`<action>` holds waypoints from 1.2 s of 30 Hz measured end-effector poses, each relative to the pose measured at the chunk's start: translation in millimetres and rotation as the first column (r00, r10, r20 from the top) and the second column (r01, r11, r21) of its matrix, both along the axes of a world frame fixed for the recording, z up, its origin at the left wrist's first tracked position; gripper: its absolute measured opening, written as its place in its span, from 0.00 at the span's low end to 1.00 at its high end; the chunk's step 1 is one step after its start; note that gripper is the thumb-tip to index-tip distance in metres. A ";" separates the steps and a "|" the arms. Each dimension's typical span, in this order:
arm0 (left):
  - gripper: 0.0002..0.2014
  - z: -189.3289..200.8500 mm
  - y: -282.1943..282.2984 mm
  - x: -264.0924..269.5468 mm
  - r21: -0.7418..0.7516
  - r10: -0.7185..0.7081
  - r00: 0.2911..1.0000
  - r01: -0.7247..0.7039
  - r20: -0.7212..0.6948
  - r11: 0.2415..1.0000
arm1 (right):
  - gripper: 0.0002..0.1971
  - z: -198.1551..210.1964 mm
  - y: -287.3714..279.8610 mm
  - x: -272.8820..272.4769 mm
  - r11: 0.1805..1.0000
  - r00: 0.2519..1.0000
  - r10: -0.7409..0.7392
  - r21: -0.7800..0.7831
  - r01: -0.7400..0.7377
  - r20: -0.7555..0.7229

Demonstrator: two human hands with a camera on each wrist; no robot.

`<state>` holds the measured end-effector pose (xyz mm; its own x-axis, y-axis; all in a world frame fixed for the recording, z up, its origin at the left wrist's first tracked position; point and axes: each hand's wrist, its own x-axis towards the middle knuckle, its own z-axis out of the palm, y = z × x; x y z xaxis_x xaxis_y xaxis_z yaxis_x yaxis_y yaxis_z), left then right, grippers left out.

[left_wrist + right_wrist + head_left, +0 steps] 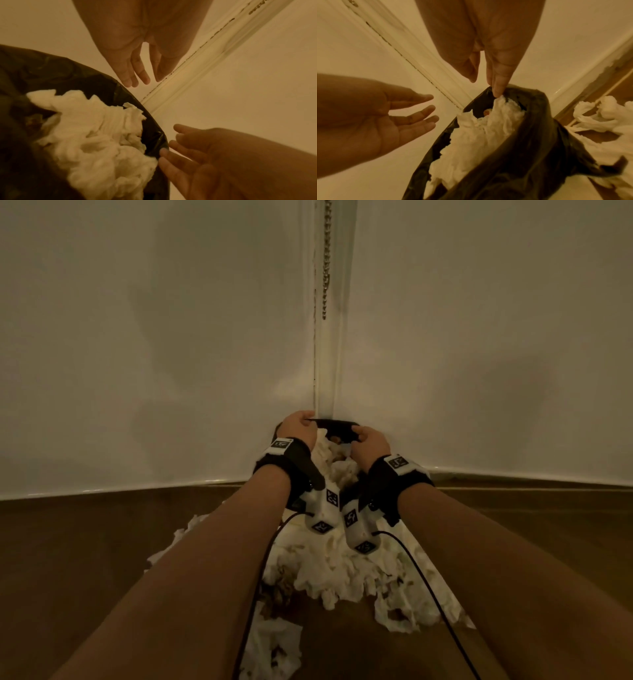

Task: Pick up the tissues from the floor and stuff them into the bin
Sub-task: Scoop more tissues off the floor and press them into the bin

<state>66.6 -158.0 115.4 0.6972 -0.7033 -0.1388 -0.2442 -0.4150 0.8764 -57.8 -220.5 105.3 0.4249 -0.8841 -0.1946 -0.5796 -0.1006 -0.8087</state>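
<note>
A bin lined with a black bag (337, 425) stands in the wall corner, packed with white tissues (94, 128). More crumpled tissues (342, 570) lie heaped on the floor in front of it, under my forearms. My left hand (301, 426) hovers at the bin's far left rim with fingers (137, 78) straight, holding nothing. My right hand (368, 441) is at the right rim; its straight fingertips (496, 93) touch the tissue (479, 135) at the bag's edge (530, 135). The thumb stays apart from them.
White walls meet just behind the bin, with a vertical trim strip (327, 371) and a hanging bead chain (327, 258). A baseboard (513, 474) meets the brown wooden floor (85, 542). Loose tissues (599, 117) lie right of the bin. Black cables (421, 577) trail from my wrists.
</note>
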 end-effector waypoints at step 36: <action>0.13 -71.7 330.8 -72.1 0.040 0.276 0.909 -0.278 -0.311 0.960 | 0.12 -48.9 220.5 -86.7 0.874 0.974 -0.123 0.485 0.016 0.189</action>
<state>-5.5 172.9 43.8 0.7863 -0.4896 -0.3769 0.1647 -0.4218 0.8916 -144.5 0.0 56.4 0.4432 -0.7338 -0.5150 -0.3843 0.3635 -0.8486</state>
